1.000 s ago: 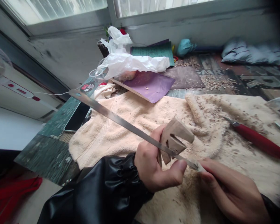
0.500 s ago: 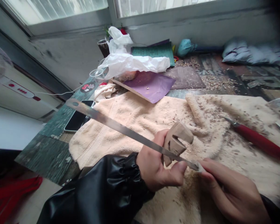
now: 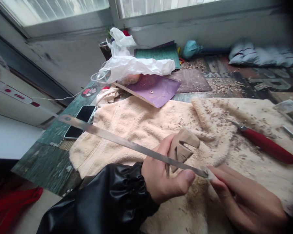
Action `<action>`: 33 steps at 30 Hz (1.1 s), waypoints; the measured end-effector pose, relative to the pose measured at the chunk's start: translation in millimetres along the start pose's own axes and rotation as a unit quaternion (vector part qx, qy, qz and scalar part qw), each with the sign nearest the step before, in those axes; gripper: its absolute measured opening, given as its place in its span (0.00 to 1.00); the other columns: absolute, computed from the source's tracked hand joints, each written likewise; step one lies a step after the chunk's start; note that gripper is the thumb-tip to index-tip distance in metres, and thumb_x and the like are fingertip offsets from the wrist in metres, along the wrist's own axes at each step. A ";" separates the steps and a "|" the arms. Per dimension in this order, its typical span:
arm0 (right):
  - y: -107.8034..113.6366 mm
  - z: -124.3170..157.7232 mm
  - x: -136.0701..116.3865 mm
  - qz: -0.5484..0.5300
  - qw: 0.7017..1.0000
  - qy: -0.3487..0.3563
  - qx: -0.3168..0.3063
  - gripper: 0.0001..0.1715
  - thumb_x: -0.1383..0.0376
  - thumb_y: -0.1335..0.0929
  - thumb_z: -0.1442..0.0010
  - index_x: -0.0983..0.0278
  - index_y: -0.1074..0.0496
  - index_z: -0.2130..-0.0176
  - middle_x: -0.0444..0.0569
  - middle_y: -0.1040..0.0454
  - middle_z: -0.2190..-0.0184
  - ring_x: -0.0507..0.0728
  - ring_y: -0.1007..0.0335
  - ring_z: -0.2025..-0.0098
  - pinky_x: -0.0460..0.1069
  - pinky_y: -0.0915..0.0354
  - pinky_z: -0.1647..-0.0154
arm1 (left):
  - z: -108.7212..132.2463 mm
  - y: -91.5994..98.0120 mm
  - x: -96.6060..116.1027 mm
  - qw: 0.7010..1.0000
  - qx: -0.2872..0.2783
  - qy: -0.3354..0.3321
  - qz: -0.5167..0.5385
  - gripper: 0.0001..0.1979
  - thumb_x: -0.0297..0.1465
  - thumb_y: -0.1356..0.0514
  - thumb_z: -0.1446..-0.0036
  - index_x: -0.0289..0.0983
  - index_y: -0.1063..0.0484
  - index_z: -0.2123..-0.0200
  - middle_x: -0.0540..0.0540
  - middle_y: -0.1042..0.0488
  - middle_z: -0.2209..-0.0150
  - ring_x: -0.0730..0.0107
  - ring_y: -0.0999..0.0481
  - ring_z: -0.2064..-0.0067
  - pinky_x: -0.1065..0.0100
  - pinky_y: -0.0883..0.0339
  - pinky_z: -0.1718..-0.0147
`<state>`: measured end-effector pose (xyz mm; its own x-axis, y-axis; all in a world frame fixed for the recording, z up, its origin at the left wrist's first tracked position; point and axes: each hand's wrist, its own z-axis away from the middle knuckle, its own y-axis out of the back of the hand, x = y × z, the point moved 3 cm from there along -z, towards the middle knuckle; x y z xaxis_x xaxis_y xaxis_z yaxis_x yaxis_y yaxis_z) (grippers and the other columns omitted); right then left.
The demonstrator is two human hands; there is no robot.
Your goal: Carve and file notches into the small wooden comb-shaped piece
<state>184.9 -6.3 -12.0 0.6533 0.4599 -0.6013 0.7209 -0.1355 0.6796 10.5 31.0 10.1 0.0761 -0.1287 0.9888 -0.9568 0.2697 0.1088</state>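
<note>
My left hand (image 3: 164, 177) is closed around a small carved wooden block (image 3: 183, 146) with notches cut in it, held just above a peach towel (image 3: 141, 126). My right hand (image 3: 244, 201) pinches one end of a long thin metal saw blade (image 3: 127, 144). The blade runs up and left across my left thumb and lies against the block's lower notch. A black sleeve covers my left forearm.
A red-handled knife (image 3: 263, 144) lies on the towel to the right among wood shavings. A phone (image 3: 79, 121) sits at the towel's left edge. Behind are a purple sheet (image 3: 156, 89), a white plastic bag (image 3: 134, 65), a green mat (image 3: 161, 53) and the window wall.
The blade's far end has swung lower and left, off the phone. The block has tilted and dropped slightly in my left hand. Both hands keep their grips.
</note>
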 end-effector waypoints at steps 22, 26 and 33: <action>-2.4 0.5 -4.1 -0.015 1.000 0.016 0.000 0.11 0.67 0.37 0.43 0.62 0.29 0.60 0.47 0.27 0.70 0.52 0.29 0.70 0.43 0.35 0.71 | 2.0 -3.4 -2.9 1.000 -0.011 -0.016 0.001 0.30 0.38 0.42 0.55 0.36 0.44 0.47 0.42 0.31 0.56 0.58 0.31 0.56 0.55 0.38 0.53; -2.0 -0.5 -4.6 0.025 0.999 0.019 -0.006 0.11 0.64 0.38 0.43 0.63 0.29 0.62 0.49 0.26 0.71 0.52 0.29 0.72 0.43 0.34 0.72 | 2.9 -3.6 -3.4 0.999 0.016 -0.030 -0.010 0.29 0.38 0.42 0.54 0.36 0.43 0.48 0.43 0.31 0.58 0.60 0.31 0.57 0.58 0.37 0.54; -2.8 -5.1 -8.4 0.022 0.998 0.053 -0.008 0.10 0.66 0.39 0.42 0.65 0.31 0.61 0.48 0.27 0.73 0.51 0.29 0.72 0.42 0.34 0.73 | 3.4 -3.1 -5.2 0.997 0.023 -0.046 -0.058 0.29 0.38 0.42 0.55 0.35 0.42 0.49 0.44 0.30 0.62 0.62 0.29 0.63 0.63 0.33 0.63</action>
<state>176.2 -5.3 -6.8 0.6560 0.5437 -0.5235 0.6877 -0.1450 0.7113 12.1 27.6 4.3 0.1630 -0.2434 0.9561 -0.9550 0.2045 0.2149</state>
